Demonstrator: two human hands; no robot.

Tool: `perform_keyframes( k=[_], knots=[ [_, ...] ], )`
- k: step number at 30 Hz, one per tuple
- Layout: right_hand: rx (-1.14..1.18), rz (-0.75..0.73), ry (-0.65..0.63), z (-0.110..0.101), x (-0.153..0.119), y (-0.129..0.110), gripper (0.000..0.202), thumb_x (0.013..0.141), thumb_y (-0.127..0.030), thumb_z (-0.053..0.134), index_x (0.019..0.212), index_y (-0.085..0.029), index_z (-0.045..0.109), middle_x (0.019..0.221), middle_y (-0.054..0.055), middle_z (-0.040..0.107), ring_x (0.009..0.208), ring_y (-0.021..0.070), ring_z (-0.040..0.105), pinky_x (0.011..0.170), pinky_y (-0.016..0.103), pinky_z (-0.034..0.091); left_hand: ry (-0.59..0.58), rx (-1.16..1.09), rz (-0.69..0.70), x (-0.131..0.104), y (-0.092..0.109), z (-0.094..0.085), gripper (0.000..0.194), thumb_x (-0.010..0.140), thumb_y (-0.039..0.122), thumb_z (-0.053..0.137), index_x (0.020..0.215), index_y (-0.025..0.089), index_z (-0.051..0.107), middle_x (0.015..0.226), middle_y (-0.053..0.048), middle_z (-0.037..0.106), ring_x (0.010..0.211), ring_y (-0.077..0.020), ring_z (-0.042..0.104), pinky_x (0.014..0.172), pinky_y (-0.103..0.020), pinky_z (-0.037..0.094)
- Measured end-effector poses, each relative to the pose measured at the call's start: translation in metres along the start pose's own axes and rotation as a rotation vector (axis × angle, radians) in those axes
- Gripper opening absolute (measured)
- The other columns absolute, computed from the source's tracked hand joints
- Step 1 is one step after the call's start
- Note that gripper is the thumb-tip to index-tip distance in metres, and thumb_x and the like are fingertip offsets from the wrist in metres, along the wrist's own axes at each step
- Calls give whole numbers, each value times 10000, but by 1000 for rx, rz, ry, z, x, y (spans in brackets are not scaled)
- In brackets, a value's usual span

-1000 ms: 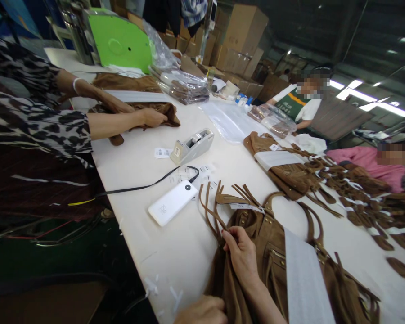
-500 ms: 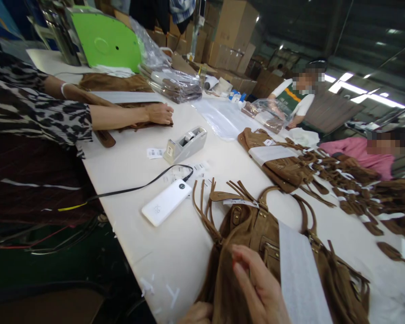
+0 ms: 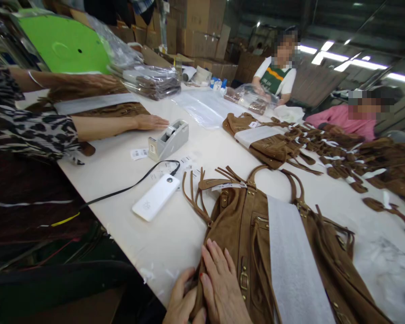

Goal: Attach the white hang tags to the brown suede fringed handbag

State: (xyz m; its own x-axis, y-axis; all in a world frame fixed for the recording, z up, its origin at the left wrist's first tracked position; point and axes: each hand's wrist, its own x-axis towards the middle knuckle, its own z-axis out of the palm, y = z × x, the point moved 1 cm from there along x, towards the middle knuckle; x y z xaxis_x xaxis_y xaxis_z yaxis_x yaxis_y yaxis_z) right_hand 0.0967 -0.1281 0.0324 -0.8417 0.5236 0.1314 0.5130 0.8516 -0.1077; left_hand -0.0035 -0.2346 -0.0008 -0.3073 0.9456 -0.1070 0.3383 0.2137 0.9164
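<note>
A brown suede handbag [image 3: 229,216] with buckles, fringed ties and looped handles lies before me, a white paper band [image 3: 290,252] wrapped around its middle. Flat on the bag's near left side rests my right hand [image 3: 222,283], fingers stretched out and holding nothing. At the bag's left edge is my left hand [image 3: 180,299], its fingers and thumb around the suede; part of it is cut off by the frame's bottom. A strip-shaped tag [image 3: 229,186] lies by the handles.
Left of the bag are a white power bank [image 3: 155,198] with a black cable, a tape dispenser [image 3: 168,139] and label sheets [image 3: 139,154]. A co-worker's hands [image 3: 151,122] press another banded bag. More brown bags [image 3: 256,139] and straps lie at right; two people work beyond.
My right hand has gone from a pinch-like curl to lying flat on the bag. My left hand shows more at the bag's edge. The co-worker's hands at left have shifted, and the view has turned.
</note>
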Motion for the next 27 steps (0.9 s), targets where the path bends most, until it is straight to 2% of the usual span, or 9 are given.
perform_keyframes(
  k=[2,4,6,9,11,14,18,22,27],
  knots=[
    [10,19,-19,0,-1,-2,498,868,-263,329,1333,-157,184,1373,85,261,1237,243,288,931,456,406,13,-98,-160,-3,0,-6,501,672,194,500,1171,171,470,1232,-94,468,1154,-220,413,971,-330,368],
    [18,33,-33,1,-2,-3,495,873,-275,327,1333,-165,183,1379,79,247,1245,237,272,944,459,395,-52,-229,-332,-3,2,-13,626,584,162,511,1198,119,399,1186,-122,502,1097,-226,463,883,-323,434],
    [36,43,-36,2,-3,-3,489,876,-276,322,1333,-169,184,1384,71,238,1253,230,254,957,459,382,-104,-347,-445,-3,6,-21,602,522,154,498,1118,95,440,1100,-127,557,1030,-229,508,838,-311,445],
    [82,56,-32,2,-5,-2,477,882,-275,315,1331,-178,190,1390,51,234,1266,217,225,984,461,351,-141,-483,-462,1,17,-29,472,462,151,462,927,110,532,945,-92,615,935,-214,544,840,-292,410],
    [122,70,-23,1,-6,0,460,886,-276,310,1326,-195,207,1384,38,257,1265,204,232,991,457,343,-191,-564,-513,5,26,-30,476,445,150,441,911,121,534,858,-62,618,796,-185,564,674,-263,433],
    [186,89,6,1,-7,1,437,887,-273,314,1314,-210,242,1365,40,308,1254,190,262,993,446,345,-213,-589,-579,10,37,-28,512,453,174,468,963,144,503,790,-28,595,622,-137,529,435,-197,302],
    [234,88,18,1,-7,-1,438,884,-268,312,1311,-191,253,1362,68,317,1260,215,242,989,495,326,-161,-348,-604,21,48,-23,345,541,361,559,796,132,521,690,-14,562,540,-114,483,403,-187,278],
    [311,107,43,3,-7,0,431,880,-251,308,1302,-173,270,1345,83,346,1256,206,253,992,499,317,-248,-252,-696,36,51,-19,429,577,585,535,527,175,418,399,71,346,341,-58,277,358,-196,154],
    [418,142,80,-3,-9,3,428,871,-229,326,1294,-186,273,1334,65,367,1248,185,271,1004,478,306,-267,-264,-691,46,45,-18,455,502,592,590,542,191,378,413,73,367,372,-61,272,387,-195,126]
  ],
)
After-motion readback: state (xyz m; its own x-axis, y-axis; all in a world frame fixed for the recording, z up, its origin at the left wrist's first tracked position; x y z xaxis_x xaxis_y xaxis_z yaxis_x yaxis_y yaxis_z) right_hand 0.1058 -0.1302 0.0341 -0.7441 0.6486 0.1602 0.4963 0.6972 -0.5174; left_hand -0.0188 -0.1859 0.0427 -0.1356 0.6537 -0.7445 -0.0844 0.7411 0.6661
